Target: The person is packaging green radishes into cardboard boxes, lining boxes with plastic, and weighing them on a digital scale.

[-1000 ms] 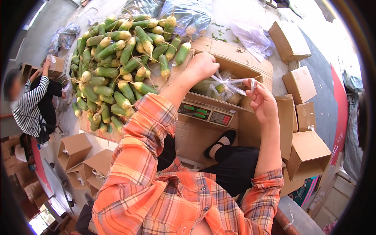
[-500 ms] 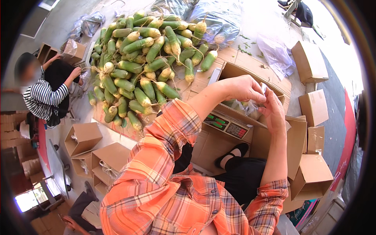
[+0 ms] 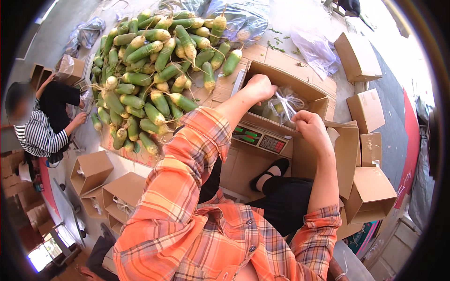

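Clear bag (image 3: 282, 105) is pinched by right hand (image 3: 311, 125), fingertips together (left hand (image 3: 260, 88) curled).

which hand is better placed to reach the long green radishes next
Probably the left hand: it is nearer the long green radishes, while the right hand is farther off, at the bunched top of the clear plastic bag in the open brown cardboard box.

looks like a produce packing spot tbh, whse or workshop, can't tell which. big heap of green radishes (image 3: 145, 51) on flattened cardboard (image 3: 267, 55), empty-looking boxes (image 3: 372, 194) around, digi scale (image 3: 271, 143) next to a ctn (image 3: 309, 92) w/ a plastic bag (image 3: 287, 102) inside, co-worker (image 3: 44, 136) seated nearby.
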The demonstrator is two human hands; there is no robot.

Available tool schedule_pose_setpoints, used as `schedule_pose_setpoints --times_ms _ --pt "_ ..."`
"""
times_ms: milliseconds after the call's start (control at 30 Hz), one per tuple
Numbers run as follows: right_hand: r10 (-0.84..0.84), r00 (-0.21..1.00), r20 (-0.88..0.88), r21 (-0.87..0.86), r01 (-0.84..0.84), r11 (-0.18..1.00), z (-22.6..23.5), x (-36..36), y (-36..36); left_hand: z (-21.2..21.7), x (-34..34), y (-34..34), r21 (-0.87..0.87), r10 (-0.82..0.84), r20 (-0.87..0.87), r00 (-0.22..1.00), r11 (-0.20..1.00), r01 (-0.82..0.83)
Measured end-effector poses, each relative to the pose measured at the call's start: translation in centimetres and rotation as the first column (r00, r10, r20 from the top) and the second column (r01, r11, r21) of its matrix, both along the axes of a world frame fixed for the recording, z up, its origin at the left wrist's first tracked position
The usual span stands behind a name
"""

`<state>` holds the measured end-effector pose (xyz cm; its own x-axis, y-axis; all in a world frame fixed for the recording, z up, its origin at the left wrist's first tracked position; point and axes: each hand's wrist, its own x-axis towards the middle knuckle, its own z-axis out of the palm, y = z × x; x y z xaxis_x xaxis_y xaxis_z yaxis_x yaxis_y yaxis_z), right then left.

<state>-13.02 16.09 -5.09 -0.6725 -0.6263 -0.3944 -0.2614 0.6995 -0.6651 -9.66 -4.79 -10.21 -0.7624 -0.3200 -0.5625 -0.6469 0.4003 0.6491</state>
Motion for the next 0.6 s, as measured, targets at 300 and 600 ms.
schedule_pose_setpoints --times_ms 300,600 --pt "0.126 0.963 -0.239 0.144 -0.094 0.985 1.2 0.3 2.7 -2.6 -0.2 1.2 -0.52 -0.087 -0.033 0.996 0.852 0.057" --pt "0.044 0.967 -0.249 0.102 -0.019 0.995 1.7 0.4 1.4 -4.3 -0.8 4.1 -0.176 -0.607 -0.237 0.759 0.795 0.58"
